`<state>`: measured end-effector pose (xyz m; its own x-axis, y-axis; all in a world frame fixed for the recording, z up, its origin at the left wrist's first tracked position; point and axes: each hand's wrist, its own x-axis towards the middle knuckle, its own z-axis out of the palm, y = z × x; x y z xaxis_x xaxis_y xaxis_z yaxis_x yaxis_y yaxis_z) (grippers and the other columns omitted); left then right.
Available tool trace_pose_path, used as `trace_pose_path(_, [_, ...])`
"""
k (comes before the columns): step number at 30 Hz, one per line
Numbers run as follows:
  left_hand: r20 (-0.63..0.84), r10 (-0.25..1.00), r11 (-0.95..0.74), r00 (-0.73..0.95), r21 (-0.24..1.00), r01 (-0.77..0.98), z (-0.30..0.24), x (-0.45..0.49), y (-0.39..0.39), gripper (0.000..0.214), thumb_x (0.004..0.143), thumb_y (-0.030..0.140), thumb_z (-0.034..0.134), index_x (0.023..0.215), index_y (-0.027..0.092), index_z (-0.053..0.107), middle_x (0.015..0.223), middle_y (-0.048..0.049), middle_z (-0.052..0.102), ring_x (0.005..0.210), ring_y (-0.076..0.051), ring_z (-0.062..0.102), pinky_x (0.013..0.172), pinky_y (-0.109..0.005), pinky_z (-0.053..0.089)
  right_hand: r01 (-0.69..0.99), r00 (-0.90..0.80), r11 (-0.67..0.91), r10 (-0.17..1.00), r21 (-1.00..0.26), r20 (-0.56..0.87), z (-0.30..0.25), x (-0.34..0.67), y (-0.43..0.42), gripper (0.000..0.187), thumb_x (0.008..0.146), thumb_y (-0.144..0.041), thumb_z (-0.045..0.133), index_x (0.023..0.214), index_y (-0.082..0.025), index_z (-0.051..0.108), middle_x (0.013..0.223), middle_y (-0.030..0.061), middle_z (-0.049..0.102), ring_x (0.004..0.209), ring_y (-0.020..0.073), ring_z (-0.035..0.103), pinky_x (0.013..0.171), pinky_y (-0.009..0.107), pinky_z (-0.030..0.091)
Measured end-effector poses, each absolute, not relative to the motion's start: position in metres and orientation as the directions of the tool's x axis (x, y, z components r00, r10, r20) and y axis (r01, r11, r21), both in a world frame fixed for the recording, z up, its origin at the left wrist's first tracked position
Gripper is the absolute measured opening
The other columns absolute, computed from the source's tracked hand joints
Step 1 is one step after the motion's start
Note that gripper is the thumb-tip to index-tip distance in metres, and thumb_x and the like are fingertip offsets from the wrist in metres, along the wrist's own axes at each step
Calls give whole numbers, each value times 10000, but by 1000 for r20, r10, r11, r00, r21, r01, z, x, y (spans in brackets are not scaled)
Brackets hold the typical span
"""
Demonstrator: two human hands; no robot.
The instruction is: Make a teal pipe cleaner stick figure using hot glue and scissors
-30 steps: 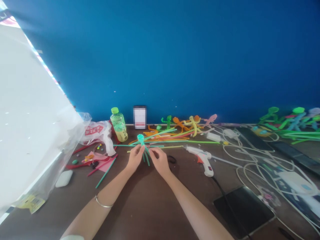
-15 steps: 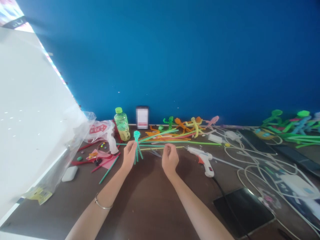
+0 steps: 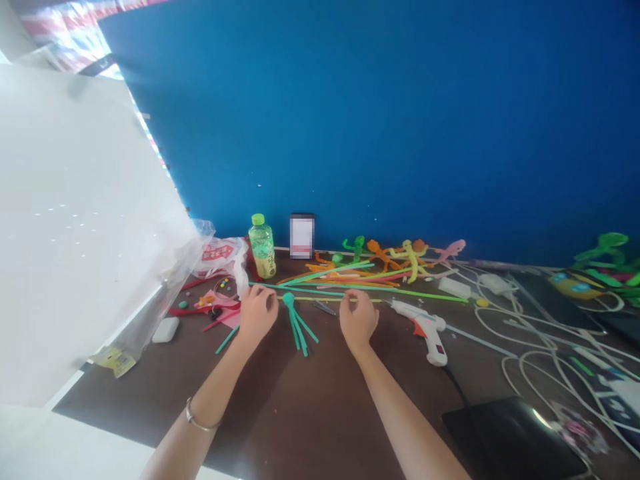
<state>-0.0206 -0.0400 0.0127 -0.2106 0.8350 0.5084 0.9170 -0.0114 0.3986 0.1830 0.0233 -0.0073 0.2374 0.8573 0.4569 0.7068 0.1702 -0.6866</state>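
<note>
While the two hands worked above the dark brown desk (image 3: 320, 407), a clear plastic bottle (image 3: 262, 250) with a lime-green cap stood near the blue wall (image 3: 350, 133), a yellowish liquid showing low inside it. Beside it lay a crumpled white plastic bag with red print (image 3: 220, 257), and a clear plastic bag (image 3: 187, 263) hung against a large white board (image 3: 75, 213). Long green and orange pipe cleaners (image 3: 340, 280) stretched across the desk ahead of the hands, with small pipe-cleaner figures (image 3: 385, 253) behind them. A white hot glue gun (image 3: 425, 330) with an orange trigger lay right of the right hand (image 3: 358, 320), near tangled white cables (image 3: 530, 353). Both hands were loosely curled, and I cannot tell whether either held a strand. A teal pipe-cleaner figure (image 3: 296, 327), with a round head and splayed legs, lay on the desk between them, just beside the left hand (image 3: 257, 315).
</note>
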Motion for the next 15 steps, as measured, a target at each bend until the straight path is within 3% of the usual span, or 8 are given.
trace_pose_path(3, [447,870,15,-207,397,918,22,-34,-36,200,765,179,458,834,165,645,864,-91,599,845,-217,540,779,-331,417,630,322,93,872,-771,369,-8,187,26,223,756,-282,411,833,-182,594,769,41,641,643,174,534,673,286,317])
trace_pose_path(6, [315,927,96,-201,319,943,32,-52,-41,232,749,161,446,873,166,642,889,-98,619,844,-219,566,768,-318,421,560,352,28,897,-828,268,-11,189,28,226,737,-294,423,827,-187,601,727,36,634,600,175,527,587,266,315])
trace_pose_path(10, [142,954,228,-262,220,949,38,-87,-67,243,755,157,418,819,202,649,799,-70,647,797,-217,591,731,-305,420,577,310,52,909,-815,277,-13,188,29,220,729,-285,432,824,-190,606,719,34,633,579,169,508,562,261,306])
trace_pose_path(15, [47,958,269,-283,197,943,23,-113,-89,307,750,203,472,1017,257,614,1066,-80,625,935,-269,581,707,-329,429,561,303,22,925,-828,230,-11,187,29,209,730,-284,434,807,-194,607,738,32,638,575,161,511,549,253,305])
